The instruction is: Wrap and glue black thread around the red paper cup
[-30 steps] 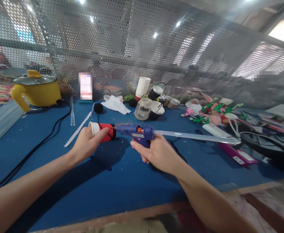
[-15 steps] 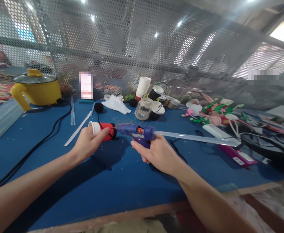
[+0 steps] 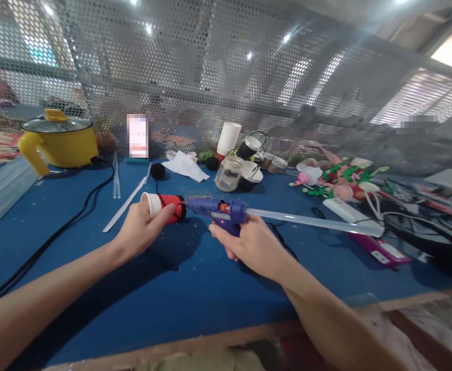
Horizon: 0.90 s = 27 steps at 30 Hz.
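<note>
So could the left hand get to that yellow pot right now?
Probably not: the left hand is wrapped around the red cup, and the yellow pot stands far back, though bare blue table lies between.

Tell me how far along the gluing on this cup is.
Done: the cup already wears a red wrap. In hand: the left hand holds it sideways while the right hand puts the glue gun nozzle to its base. Left: whatever gets stuck there; nothing is attached yet.
</note>
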{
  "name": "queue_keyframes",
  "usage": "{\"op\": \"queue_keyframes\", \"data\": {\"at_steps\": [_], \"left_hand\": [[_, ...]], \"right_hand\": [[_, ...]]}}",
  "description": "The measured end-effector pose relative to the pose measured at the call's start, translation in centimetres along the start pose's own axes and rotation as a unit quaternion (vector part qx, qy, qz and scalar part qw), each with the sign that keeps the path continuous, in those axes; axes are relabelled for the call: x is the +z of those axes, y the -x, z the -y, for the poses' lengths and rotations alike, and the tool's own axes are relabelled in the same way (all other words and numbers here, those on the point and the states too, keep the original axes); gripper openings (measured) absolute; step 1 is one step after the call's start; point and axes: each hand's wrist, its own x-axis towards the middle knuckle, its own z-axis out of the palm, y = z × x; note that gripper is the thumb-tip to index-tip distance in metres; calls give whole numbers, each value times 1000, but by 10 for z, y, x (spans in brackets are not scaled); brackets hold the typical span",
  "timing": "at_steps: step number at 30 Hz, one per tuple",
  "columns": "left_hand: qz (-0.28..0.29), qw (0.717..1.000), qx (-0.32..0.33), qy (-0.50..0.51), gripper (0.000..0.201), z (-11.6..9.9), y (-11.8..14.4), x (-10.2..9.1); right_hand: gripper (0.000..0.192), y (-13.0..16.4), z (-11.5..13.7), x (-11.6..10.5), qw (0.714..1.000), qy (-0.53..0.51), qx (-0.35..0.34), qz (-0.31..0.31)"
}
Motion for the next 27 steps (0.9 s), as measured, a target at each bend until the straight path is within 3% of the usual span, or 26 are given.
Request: {"op": "queue_keyframes", "data": {"at_steps": [5,20,27], "left_hand": [[-5,999,-35,27,31,0,-1,0],[-3,996,-20,86,34,-4,-4,-2],[-10,991,-61,120,34,-4,-4,-2]], "right_hand": [[24,1,1,0,1000,8,1,-2],[30,3,2,2,999,47,9,3],[30,4,6,2,997,83,3,-2]]}}
